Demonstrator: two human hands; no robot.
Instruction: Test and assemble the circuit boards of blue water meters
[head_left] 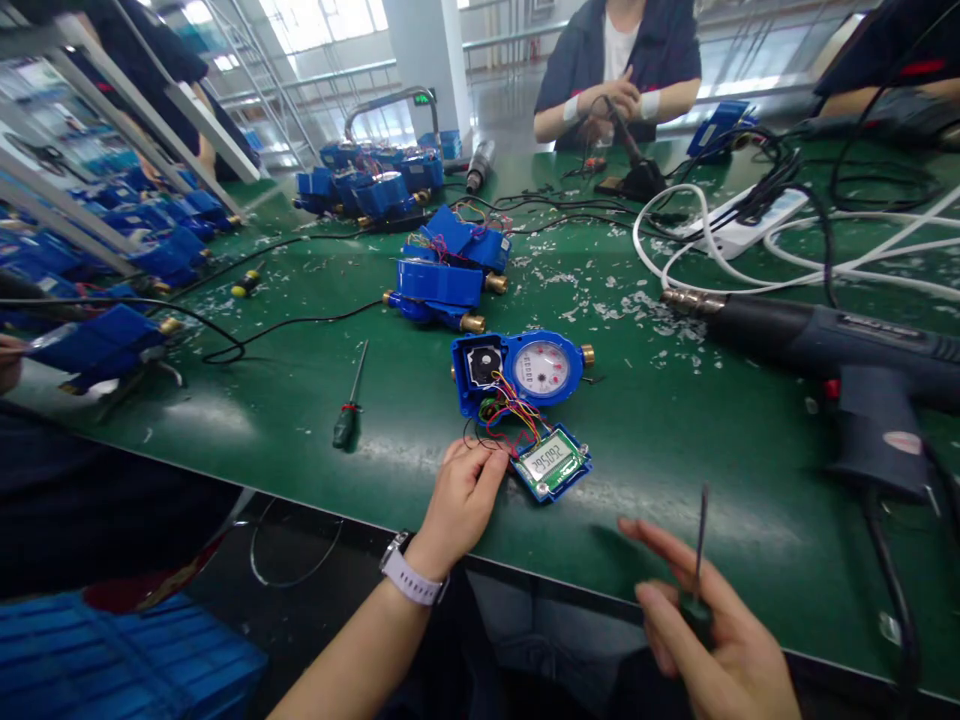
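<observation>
Broadly, a long green-topped worktable (pixel 285 420) bears an uncovered blue plastic water meter with a round white dial (pixel 529 366). Well right of that meter lies a dark grey, pistol-shaped heat gun (pixel 840 350); just behind the meter sit boxy blue meters with brass ends (pixel 442 283). On its near side, toward the right, the right hand (pixel 727 635) holds thumb and forefinger apart, lower fingers curled around a slim metal-shafted screwdriver (pixel 701 545), tip up. Directly before the meter, the left hand (pixel 465 490) has its fingertips together beside a green circuit board with a grey display (pixel 551 463); whether they clamp the board or its thin coloured wires (pixel 517 405) cannot be told.
</observation>
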